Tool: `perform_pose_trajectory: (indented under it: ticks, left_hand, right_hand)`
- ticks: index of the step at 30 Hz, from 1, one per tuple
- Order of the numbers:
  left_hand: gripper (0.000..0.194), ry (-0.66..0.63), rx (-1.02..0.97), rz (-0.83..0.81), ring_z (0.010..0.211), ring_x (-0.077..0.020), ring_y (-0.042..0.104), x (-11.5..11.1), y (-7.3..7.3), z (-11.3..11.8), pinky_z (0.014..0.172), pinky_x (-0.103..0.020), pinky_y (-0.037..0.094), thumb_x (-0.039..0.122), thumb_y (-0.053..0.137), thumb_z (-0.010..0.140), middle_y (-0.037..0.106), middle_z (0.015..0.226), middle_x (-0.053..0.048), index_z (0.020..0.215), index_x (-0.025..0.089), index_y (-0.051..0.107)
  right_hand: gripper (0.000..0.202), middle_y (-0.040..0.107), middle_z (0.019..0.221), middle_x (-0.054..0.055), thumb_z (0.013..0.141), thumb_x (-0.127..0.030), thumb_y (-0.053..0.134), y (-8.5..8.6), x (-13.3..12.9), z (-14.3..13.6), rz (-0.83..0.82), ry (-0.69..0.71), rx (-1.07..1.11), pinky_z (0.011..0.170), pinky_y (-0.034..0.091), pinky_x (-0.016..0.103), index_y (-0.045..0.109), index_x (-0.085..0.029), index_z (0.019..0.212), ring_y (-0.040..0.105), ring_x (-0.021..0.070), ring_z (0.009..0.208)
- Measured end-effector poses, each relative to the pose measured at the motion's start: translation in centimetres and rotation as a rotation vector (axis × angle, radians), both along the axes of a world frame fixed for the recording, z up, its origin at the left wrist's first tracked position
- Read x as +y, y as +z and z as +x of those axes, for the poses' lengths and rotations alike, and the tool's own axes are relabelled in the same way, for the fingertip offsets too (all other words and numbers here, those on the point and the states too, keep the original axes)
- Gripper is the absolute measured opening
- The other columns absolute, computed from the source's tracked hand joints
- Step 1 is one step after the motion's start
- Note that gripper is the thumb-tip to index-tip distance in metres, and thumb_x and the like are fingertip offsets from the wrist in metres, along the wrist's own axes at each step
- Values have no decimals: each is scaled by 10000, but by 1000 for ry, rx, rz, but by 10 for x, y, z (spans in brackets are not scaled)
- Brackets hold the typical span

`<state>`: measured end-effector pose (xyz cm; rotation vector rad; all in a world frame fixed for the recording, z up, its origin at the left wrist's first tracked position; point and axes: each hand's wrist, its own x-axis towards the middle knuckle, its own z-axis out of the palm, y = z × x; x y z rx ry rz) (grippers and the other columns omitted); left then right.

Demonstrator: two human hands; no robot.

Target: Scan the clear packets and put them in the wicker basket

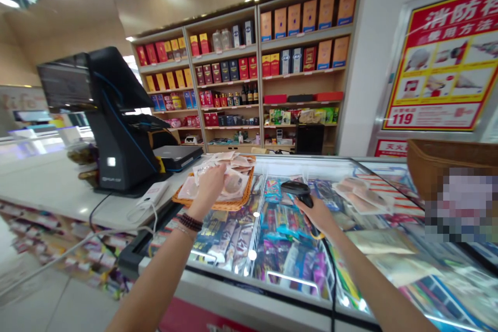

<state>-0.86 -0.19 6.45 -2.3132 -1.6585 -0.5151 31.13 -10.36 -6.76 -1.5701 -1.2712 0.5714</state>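
My left hand (212, 181), with dark beads at its wrist, reaches over a shallow wicker basket (233, 206). Its fingers are closed on a clear plastic packet (199, 170) at the basket's left side; the fingertips are partly hidden. More flat sealed packets (233, 182) lie heaped in the basket. In my right hand (317, 213) is a black handheld barcode scanner (296, 188), held above the glass top of a chest freezer. The scanner's cord (333, 275) hangs down toward me.
Wrapped ice creams (282, 220) fill the freezer under the glass. Pale packets (363, 194) lie on its right part, beside a brown basket (443, 158). Left stand a checkout terminal (124, 150) and a white corded device (153, 194). Shelves (229, 52) of boxed goods line the back.
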Motion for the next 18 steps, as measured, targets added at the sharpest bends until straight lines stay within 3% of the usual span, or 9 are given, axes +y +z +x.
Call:
perform_pose_trajectory:
  ticks: [4,8,13,18]
  left_hand:
    - [296,-54,-65,-49,1036,-272,746,-8,-2,29,846,-323,509,307,393,1096,779,1070,-140,1290,188,583]
    - [233,-176,-155,-79,1029,-268,748,-14,-15,70,813,-305,475,300,432,1092,783,1075,-129,1224,200,596]
    - [137,-377,-292,-199,990,-257,744,-12,-48,132,793,-292,453,242,553,1029,784,1016,-109,1139,201,623]
    - [10,-382,-674,-252,888,-215,725,8,-93,186,754,-276,462,212,571,986,751,926,-71,976,212,569]
  right_hand:
    - [436,520,421,-55,822,-660,659,-1,-5,4,43,2,65,404,388,275,503,-267,717,495,148,334]
    - [449,519,432,-38,780,-652,683,4,-15,12,27,-24,133,376,366,271,490,-267,652,473,135,333]
    - [409,508,427,-37,789,-599,680,12,-33,36,-36,-90,129,396,391,258,496,-263,647,489,134,356]
    - [397,482,400,-51,833,-604,611,5,-46,69,-37,-192,21,411,375,262,474,-273,661,472,137,344]
